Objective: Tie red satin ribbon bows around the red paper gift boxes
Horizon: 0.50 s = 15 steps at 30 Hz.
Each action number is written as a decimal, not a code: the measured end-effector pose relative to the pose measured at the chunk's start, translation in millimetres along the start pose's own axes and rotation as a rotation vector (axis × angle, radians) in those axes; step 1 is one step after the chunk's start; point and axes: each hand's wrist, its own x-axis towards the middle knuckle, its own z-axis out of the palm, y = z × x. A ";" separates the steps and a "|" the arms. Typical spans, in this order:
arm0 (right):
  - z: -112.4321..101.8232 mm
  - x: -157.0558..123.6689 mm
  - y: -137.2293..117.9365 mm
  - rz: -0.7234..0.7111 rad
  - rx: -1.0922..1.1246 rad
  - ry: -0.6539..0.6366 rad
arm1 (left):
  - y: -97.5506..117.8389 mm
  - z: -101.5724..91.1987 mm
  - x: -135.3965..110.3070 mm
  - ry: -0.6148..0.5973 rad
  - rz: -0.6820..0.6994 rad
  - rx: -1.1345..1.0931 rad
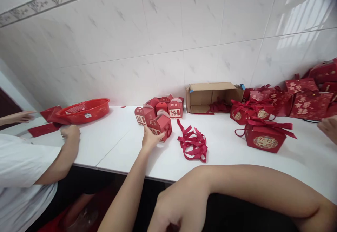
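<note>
Bent at the wrist, the right hand [179,206] curls downward; whether it grips anything, I can't tell. On the white counter [123,154], the left hand [151,139], partly closed, holds a red round-topped cardboard box [161,120] before similar red boxes [176,110], seemingly positioning it, which calls next for a light, level hold.

Bright, soft light fills the view; striped glare marks the tiled wall [168,42] at upper right, shadow darkens beneath the table [118,146], and wide-angle stretching warps the edges.
</note>
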 end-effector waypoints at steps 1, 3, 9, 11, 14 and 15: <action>-3.5 1.7 -3.8 -0.005 0.018 -0.032 | 0.2 -6.4 -11.7 -0.046 0.013 -0.038; -6.9 4.9 -7.2 -0.012 0.061 -0.080 | 0.8 -20.4 -35.5 -0.174 0.027 -0.120; -7.4 11.7 0.3 0.070 0.404 -0.072 | 8.4 -79.6 -80.2 -0.258 0.054 -0.067; -9.4 13.4 4.7 0.114 0.536 0.037 | 18.2 -102.5 -84.7 -0.135 0.113 0.020; -14.2 16.1 11.4 0.078 0.590 0.298 | 37.2 -122.8 -85.9 -0.128 0.170 -0.004; -15.9 17.1 13.4 0.056 0.612 0.396 | 42.3 -122.9 -85.2 -0.110 0.148 -0.041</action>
